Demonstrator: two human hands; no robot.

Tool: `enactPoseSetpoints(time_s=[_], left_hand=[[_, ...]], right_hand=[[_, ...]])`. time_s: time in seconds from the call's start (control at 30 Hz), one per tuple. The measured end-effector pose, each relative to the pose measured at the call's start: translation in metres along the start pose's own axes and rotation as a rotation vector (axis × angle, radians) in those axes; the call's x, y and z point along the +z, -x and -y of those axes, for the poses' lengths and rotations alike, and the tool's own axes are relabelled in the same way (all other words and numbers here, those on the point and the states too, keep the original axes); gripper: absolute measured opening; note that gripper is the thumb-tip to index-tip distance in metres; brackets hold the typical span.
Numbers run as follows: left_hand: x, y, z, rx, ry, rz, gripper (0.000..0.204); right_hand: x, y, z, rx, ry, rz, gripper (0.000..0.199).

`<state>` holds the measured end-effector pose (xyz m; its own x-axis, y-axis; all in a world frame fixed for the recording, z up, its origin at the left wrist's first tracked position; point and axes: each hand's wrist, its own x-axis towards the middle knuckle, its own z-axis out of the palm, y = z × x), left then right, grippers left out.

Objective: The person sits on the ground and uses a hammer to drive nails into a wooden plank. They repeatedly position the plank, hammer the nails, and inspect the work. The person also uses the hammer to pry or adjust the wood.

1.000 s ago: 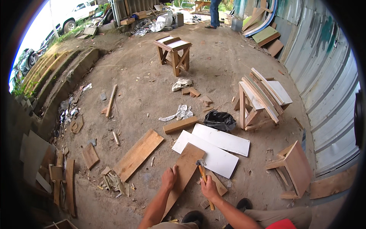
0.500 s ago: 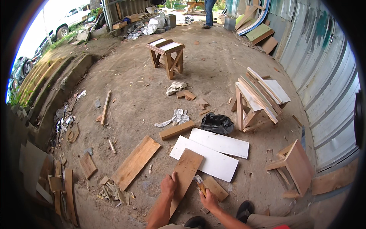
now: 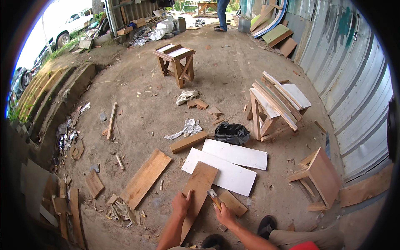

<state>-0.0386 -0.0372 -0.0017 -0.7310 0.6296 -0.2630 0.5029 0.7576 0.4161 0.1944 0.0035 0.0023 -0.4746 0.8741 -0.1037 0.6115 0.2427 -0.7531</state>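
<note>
My left hand [image 3: 182, 203] presses flat on a long brown wooden board [image 3: 196, 191] that lies on the dirt ground in front of me. My right hand [image 3: 224, 214] grips a hammer [image 3: 214, 198] by its wooden handle, the metal head raised just right of the board. A short brown wood piece [image 3: 232, 203] lies beside the hammer. Two white boards [image 3: 227, 164] lie just beyond, partly under the brown board's far end.
Another brown plank [image 3: 146, 178] lies to the left, a short block [image 3: 188, 141] and a black bag [image 3: 231, 133] farther off. Wooden stools [image 3: 275, 106] [image 3: 175, 62] [image 3: 318, 177] stand or lie around. Corrugated metal wall [image 3: 354, 83] on the right. A person [image 3: 221, 14] stands far back. Scrap wood [image 3: 62, 204] piles at left.
The view has shifted slightly downward and closer. My left hand stays on the board; my right hand keeps the hammer, its head now a little lower and nearer the board.
</note>
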Motion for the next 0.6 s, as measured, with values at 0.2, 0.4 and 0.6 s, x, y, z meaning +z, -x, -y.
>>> enactPoseSetpoints(time_s=[0.2, 0.4, 0.6], left_hand=[[0.002, -0.002, 0.003, -0.036, -0.008, 0.028, 0.072], [-0.003, 0.004, -0.006, -0.046, 0.052, 0.021, 0.071], [0.003, 0.0, 0.007, 0.001, 0.03, 0.011, 0.075]], right_hand=[[-0.007, -0.002, 0.006, -0.06, 0.0, -0.006, 0.033], [-0.004, -0.006, -0.004, 0.014, 0.042, 0.039, 0.032], [-0.023, -0.017, 0.037, -0.042, -0.188, -0.024, 0.03]])
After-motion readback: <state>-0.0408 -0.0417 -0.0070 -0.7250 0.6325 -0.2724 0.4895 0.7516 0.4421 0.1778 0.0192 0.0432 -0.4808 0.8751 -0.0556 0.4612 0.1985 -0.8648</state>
